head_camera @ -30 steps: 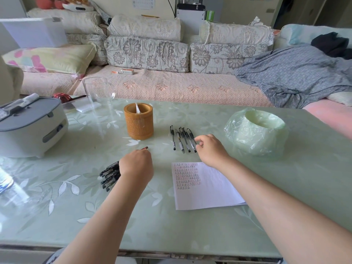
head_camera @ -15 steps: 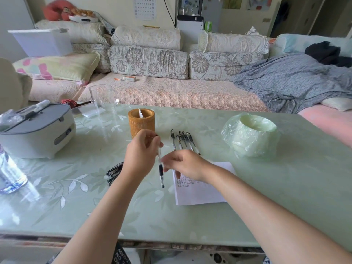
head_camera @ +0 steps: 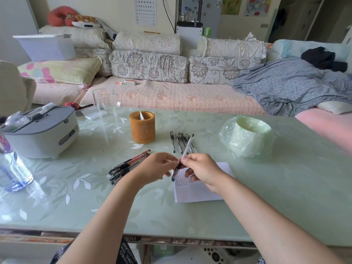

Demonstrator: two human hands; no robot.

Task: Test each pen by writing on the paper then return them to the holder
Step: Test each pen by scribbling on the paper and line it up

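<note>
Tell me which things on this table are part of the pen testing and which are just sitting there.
Part of the job: pen held by the right hand and left hand; paper; brown holder; pile of pens; row of pens.

Just lying about: grey appliance; water bottle; empty glass; plastic-wrapped bowl.

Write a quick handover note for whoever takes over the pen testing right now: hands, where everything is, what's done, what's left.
Right hand and left hand both have a grip on one pen, held over the paper.
Paper lies on the table, with rows of marks near its top left.
Pile of pens lies left of the hands; a row of pens lies behind the paper.
Holder has none of these pens in it.
Left: test the held pen, test the others, then put all in the holder.
</note>
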